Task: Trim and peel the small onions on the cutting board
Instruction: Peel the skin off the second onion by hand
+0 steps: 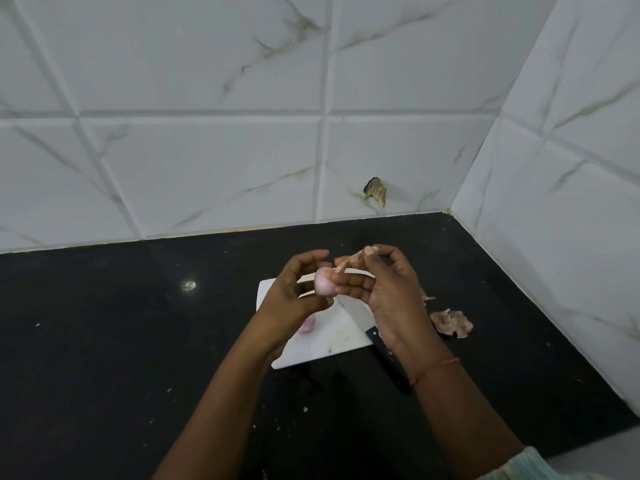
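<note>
Left hand [294, 292] gripping onion [323, 285] above board [332, 336], steadying it; right hand [381, 289] pinching skin [349, 261], pulling it clear.

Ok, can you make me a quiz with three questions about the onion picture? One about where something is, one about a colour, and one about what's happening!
1. Where is the pile of peeled skins?
A. on the counter, right of the cutting board
B. on the wall
C. in a bowl

2. What colour is the cutting board?
A. green
B. white
C. red

3. What is happening to the onion in the left hand?
A. it is being sliced with the knife
B. it is being washed
C. its skin is being pulled off

Answers:
1. A, the skins lie on the dark counter beside the board.
2. B, the board shows white under the hands.
3. C, the right hand pinches a strip of skin leading off the onion, while the knife lies unused.
</note>
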